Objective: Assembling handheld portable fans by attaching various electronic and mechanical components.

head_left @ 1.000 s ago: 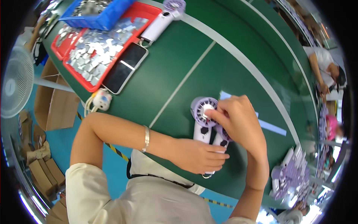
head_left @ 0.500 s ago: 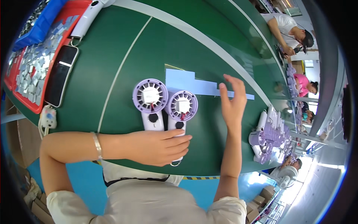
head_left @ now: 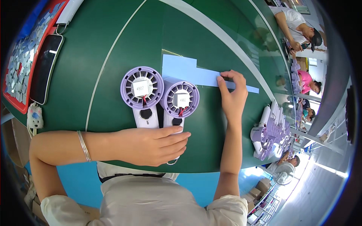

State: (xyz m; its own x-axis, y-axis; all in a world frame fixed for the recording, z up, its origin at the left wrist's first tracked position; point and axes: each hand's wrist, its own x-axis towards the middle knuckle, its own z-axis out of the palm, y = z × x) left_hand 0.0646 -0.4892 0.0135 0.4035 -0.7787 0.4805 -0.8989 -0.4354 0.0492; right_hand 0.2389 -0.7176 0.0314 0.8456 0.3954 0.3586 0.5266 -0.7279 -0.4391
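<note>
Two handheld fans with lilac round heads and white handles lie side by side, the left fan (head_left: 141,87) and the right fan (head_left: 180,98). Each head shows fins, a pale square at its centre and red wire. My left hand (head_left: 156,147) lies across both handles, fingers wrapped over the right one, hiding their lower parts. Beyond the fans, a light blue stepped strip (head_left: 179,67) lies flat on the table. At its narrowing part, my right hand (head_left: 232,92) pinches the strip's edge with thumb and index finger, the other fingers curled.
A red tray (head_left: 24,107) of small silvery squares stands at the left, beside a phone (head_left: 46,69) and a small plush charm (head_left: 35,116). Several lilac fans (head_left: 269,132) are heaped on the right. The green table (head_left: 113,101) curves toward me; co-workers sit beyond its right side.
My right hand has closed from an open thumb and fingers to a pinch on the blue strip. My left hand stays on the fan handles. The whole view has shifted slightly.
</note>
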